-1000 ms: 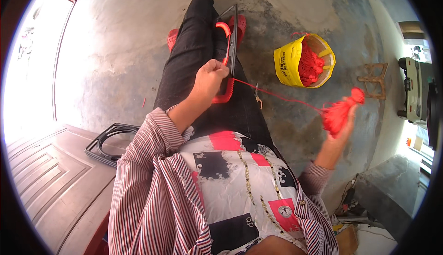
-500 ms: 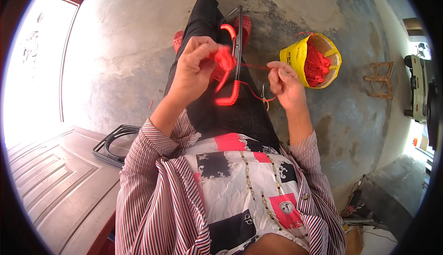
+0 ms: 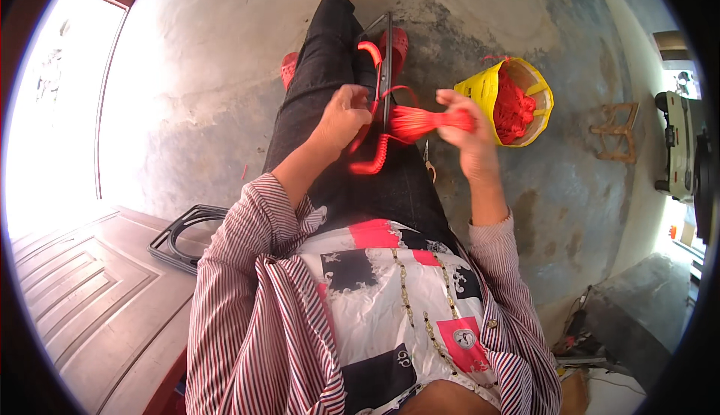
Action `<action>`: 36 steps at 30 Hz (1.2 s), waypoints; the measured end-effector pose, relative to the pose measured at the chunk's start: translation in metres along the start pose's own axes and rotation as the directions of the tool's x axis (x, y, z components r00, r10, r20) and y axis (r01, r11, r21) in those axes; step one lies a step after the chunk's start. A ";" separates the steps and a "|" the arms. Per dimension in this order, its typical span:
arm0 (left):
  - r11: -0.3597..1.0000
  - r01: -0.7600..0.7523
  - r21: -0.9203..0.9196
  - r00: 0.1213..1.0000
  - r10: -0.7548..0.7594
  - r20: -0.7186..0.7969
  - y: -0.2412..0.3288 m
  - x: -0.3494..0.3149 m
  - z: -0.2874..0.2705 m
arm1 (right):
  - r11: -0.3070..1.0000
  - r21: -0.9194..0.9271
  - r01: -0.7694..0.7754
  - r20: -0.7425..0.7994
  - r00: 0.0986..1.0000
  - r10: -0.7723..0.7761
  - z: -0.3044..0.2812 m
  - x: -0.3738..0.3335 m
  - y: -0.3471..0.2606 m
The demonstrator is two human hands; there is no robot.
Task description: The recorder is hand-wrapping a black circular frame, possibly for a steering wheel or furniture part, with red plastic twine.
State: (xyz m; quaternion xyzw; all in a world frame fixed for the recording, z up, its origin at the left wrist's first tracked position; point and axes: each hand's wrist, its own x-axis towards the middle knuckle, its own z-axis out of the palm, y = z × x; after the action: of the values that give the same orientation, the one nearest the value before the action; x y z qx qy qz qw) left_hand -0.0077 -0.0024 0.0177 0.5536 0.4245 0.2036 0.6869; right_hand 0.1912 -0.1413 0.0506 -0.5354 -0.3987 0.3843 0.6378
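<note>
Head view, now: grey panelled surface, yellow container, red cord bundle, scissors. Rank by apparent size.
Largest to smallest, as they look:
1. Grey panelled surface
2. Yellow container
3. Red cord bundle, partly hidden by fingers
4. Scissors

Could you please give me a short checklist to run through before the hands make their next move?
1. Red cord bundle in hand: ok, the right hand holds its end.
2. Left hand gripping the black frame: cannot tell; it is beside it, fingers curled.
3. Frame's long bar covered in cord: not ok, bare black shows.
4. More cord available: ok, in the yellow bag.
5. Scissors clear of both hands: ok, beside the right leg.
</note>
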 end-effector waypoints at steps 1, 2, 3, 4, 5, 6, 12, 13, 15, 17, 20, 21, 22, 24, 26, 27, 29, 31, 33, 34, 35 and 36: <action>1.000 -0.003 -0.008 1.000 0.003 -0.007 -0.004 0.000 0.004 | 0.979 0.201 -0.026 -0.032 0.999 0.033 -0.010 -0.003 -0.014; 0.977 0.164 -0.137 0.984 -0.151 0.097 -0.008 -0.002 0.011 | 0.920 0.389 -0.044 -0.060 0.996 0.073 -0.027 -0.014 -0.024; 0.910 0.335 -0.245 0.933 -0.285 0.219 -0.009 -0.005 0.017 | 0.825 0.563 -0.054 -0.079 0.990 0.119 -0.046 -0.025 -0.034; 0.903 0.343 -0.260 0.935 -0.301 0.187 -0.005 -0.009 0.021 | 0.788 0.615 -0.010 -0.074 0.995 0.071 -0.067 -0.036 -0.043; 0.902 0.340 -0.266 0.936 -0.299 0.184 0.000 -0.014 0.021 | 0.744 0.668 0.028 -0.065 0.998 0.021 -0.086 -0.041 -0.049; 0.909 0.323 -0.264 0.943 -0.286 0.169 0.003 -0.017 0.022 | 0.746 0.665 0.027 -0.064 0.998 0.020 -0.101 -0.040 -0.058; 0.913 0.289 -0.286 0.956 -0.261 0.132 0.010 -0.033 0.027 | 0.776 0.629 -0.040 -0.194 0.959 0.207 -0.072 -0.043 -0.055; 0.922 0.285 -0.262 0.958 -0.261 0.121 0.010 -0.033 0.029 | 0.919 0.377 -0.117 -0.187 0.962 0.199 -0.041 -0.038 -0.047; 0.928 0.267 -0.258 0.962 -0.242 0.124 0.004 -0.033 0.029 | 0.942 0.132 -0.309 -0.026 0.949 0.315 0.015 -0.036 -0.026; 0.933 0.256 -0.254 0.964 -0.227 0.136 0.003 -0.031 0.029 | 0.908 -0.118 -0.403 0.065 0.909 0.412 0.043 -0.037 -0.015; 0.894 0.296 -0.337 0.954 -0.260 0.148 0.004 -0.028 0.031 | 0.883 0.031 -0.469 0.121 0.878 0.462 0.051 -0.031 -0.046; 0.897 0.315 -0.311 0.948 -0.282 0.148 0.002 -0.023 0.031 | 0.915 0.041 -0.401 0.130 0.910 0.393 0.049 -0.029 -0.053; 0.898 0.335 -0.286 0.941 -0.303 0.149 0.000 -0.020 0.030 | 0.943 0.049 -0.330 0.138 0.937 0.321 0.047 -0.028 -0.057; 0.903 0.346 -0.255 0.937 -0.319 0.144 0.006 -0.025 0.034 | 0.928 0.037 -0.372 0.157 0.919 0.362 0.055 -0.037 -0.056; 0.907 0.353 -0.231 0.935 -0.331 0.129 -0.001 -0.023 0.035 | 0.914 0.016 -0.406 0.227 0.891 0.392 0.057 -0.045 -0.058; 0.974 0.206 -0.099 0.978 -0.203 0.043 -0.014 -0.019 0.036 | 0.912 0.013 -0.410 0.230 0.889 0.396 0.056 -0.044 -0.062; 0.997 0.065 0.051 0.998 -0.064 -0.017 -0.022 -0.021 0.038 | 0.872 0.218 -0.438 0.150 0.898 0.413 0.054 -0.038 -0.083; 0.708 -0.541 0.455 0.817 0.571 0.084 0.013 -0.044 0.041 | 0.866 0.376 -0.331 0.178 0.942 0.284 0.056 -0.030 -0.111; 0.698 -0.596 0.397 0.788 0.604 0.120 0.041 -0.055 0.041 | 0.814 0.532 -0.233 0.363 0.931 0.029 0.046 -0.026 -0.128; 0.908 -0.417 0.051 0.908 0.413 0.072 0.048 -0.058 0.041 | 0.815 0.531 -0.232 0.362 0.932 0.029 0.040 -0.024 -0.127; 0.942 -0.161 -0.295 0.975 0.197 0.098 0.052 -0.059 0.037 | 0.928 0.323 -0.185 0.365 0.929 0.058 0.035 -0.017 -0.118; 0.930 -0.204 -0.305 0.979 0.200 -0.045 0.057 -0.054 0.034 | 0.987 0.089 -0.134 0.345 0.934 0.096 0.030 -0.014 -0.110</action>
State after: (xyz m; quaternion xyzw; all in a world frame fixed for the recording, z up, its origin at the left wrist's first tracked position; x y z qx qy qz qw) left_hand 0.0007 -0.0454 0.0910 0.4791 0.3328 0.3407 0.7374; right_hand 0.1654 -0.1575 0.1616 -0.4474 -0.4485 0.5290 0.5647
